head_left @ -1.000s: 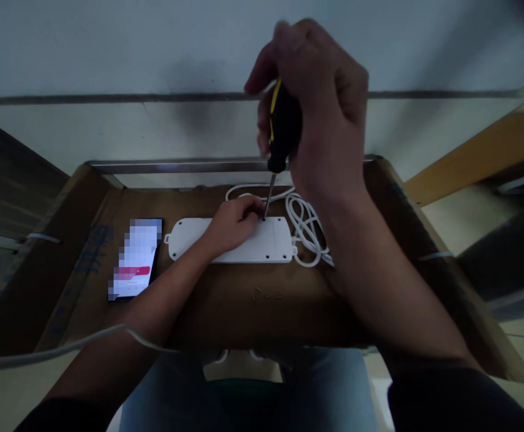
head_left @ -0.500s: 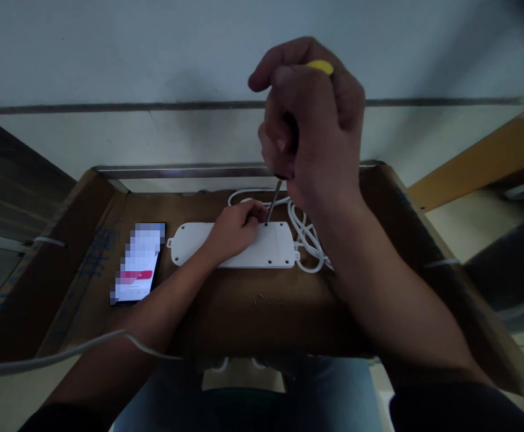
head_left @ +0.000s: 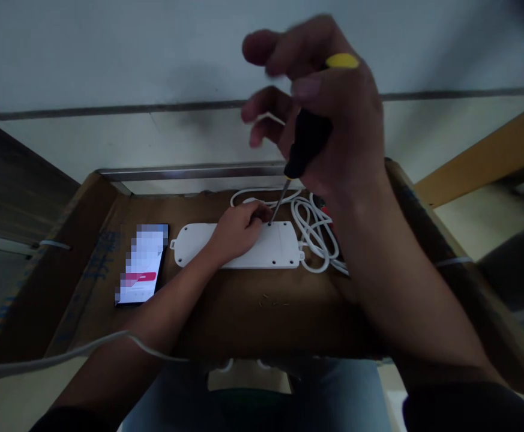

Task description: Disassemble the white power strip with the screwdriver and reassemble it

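A white power strip [head_left: 194, 243] lies face down, several dark screw holes showing along its edges. My left hand [head_left: 240, 231] rests across its middle, fingers curled at the far edge and holding it. The screwdriver [head_left: 309, 141], black with a yellow end cap, stands tilted with its tip at a hole on the far edge, near my left fingertips. Above it, my right hand [head_left: 334, 114] holds the handle between thumb and palm, the other fingers loosened and spread off it. Several small screws [head_left: 273, 302] lie on the cardboard in front of the strip.
A lit phone [head_left: 141, 264] lies left of the strip. The white cable [head_left: 313, 225] is coiled at the right, with something red [head_left: 326, 211] partly behind my forearm. Cardboard side walls [head_left: 59, 258] flank the surface, and a metal rail [head_left: 189, 173] runs along the back.
My right fingers have uncurled from the screwdriver handle, baring its black grip. The tip stays at the same hole. My left hand keeps its place on the strip; the view has shifted slightly.
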A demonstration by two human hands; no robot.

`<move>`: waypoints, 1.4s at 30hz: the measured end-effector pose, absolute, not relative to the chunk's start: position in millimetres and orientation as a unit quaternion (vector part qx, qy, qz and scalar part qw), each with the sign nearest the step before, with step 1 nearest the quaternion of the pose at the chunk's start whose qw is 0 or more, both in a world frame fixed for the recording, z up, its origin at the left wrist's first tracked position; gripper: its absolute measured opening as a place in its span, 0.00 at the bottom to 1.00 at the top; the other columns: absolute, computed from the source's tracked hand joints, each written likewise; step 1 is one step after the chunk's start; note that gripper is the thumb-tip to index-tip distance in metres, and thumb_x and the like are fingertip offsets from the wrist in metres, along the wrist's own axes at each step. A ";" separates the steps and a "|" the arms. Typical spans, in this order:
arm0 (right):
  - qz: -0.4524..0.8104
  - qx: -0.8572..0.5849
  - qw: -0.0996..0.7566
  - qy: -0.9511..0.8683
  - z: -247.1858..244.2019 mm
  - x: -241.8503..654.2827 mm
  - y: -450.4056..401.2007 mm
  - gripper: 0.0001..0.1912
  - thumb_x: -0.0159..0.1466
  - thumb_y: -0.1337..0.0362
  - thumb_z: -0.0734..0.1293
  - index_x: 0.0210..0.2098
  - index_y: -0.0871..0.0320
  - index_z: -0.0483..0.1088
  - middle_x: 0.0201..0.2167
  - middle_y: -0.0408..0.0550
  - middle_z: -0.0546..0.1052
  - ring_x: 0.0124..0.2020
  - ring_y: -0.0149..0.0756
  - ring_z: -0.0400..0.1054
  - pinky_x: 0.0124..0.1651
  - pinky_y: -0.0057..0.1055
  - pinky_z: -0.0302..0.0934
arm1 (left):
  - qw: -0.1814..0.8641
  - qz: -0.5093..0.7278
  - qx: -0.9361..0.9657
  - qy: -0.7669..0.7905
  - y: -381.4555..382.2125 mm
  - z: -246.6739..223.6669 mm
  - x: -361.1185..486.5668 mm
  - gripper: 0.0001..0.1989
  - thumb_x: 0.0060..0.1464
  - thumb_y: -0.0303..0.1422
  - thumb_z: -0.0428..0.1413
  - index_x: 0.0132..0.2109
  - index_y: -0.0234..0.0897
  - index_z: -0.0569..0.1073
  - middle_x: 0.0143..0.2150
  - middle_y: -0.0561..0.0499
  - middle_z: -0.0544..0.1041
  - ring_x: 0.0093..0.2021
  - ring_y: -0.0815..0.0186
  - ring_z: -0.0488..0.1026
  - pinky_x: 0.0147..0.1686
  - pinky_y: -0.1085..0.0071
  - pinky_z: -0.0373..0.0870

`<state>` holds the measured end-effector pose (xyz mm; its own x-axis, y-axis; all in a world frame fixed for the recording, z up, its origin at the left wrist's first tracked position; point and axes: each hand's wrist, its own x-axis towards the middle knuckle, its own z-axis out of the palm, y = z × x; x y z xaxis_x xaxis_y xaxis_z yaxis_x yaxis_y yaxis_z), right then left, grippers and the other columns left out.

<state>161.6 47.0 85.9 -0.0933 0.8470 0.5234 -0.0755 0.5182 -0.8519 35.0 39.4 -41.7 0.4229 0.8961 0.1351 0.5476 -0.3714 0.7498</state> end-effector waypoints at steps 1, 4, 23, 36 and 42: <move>0.393 -0.305 0.595 -0.631 87.2 161.4 46.8 0.13 0.68 0.51 0.68 0.36 0.54 0.68 0.25 0.39 0.69 0.27 0.28 0.67 0.27 0.24 0.62 | 0.318 0.276 0.782 0.460 39.6 -42.2 34.9 0.17 0.56 0.21 0.48 0.45 0.37 0.78 0.45 0.49 0.84 0.46 0.63 0.80 0.54 0.63 0.73; 0.413 -0.299 0.584 -0.631 89.6 162.8 46.8 0.11 0.68 0.54 0.68 0.37 0.54 0.68 0.23 0.38 0.67 0.25 0.27 0.65 0.25 0.24 0.60 | 0.323 0.281 0.779 0.458 40.1 -43.4 34.7 0.18 0.56 0.21 0.48 0.47 0.36 0.79 0.46 0.49 0.84 0.46 0.64 0.80 0.55 0.64 0.73; 0.371 -0.333 0.631 -0.595 89.6 153.1 41.0 0.21 0.69 0.44 0.66 0.32 0.53 0.65 0.23 0.40 0.65 0.24 0.29 0.61 0.24 0.28 0.53 | 0.288 0.218 0.788 0.498 36.7 -33.6 38.4 0.18 0.58 0.24 0.47 0.47 0.37 0.80 0.47 0.47 0.85 0.49 0.57 0.81 0.58 0.56 0.71; 0.372 -0.266 0.634 -0.623 77.9 164.8 39.8 0.10 0.71 0.60 0.62 0.32 0.51 0.65 0.20 0.38 0.59 0.20 0.30 0.54 0.23 0.31 0.53 | 0.297 0.222 0.785 0.497 35.7 -31.4 38.8 0.17 0.59 0.23 0.47 0.46 0.38 0.79 0.48 0.48 0.85 0.50 0.58 0.80 0.59 0.57 0.70; 0.265 -0.311 0.730 -0.548 76.7 154.2 32.4 0.13 0.71 0.62 0.61 0.29 0.50 0.56 0.27 0.41 0.60 0.22 0.31 0.52 0.26 0.33 0.52 | 0.287 0.224 0.767 0.528 33.4 -29.9 40.2 0.15 0.61 0.23 0.47 0.42 0.40 0.78 0.46 0.50 0.86 0.51 0.57 0.80 0.65 0.51 0.63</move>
<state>154.2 32.4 76.7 0.2589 0.7269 0.6361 -0.0460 0.6671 -0.7436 40.2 33.4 -29.9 0.3418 0.9389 0.0399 0.6821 -0.2771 0.6767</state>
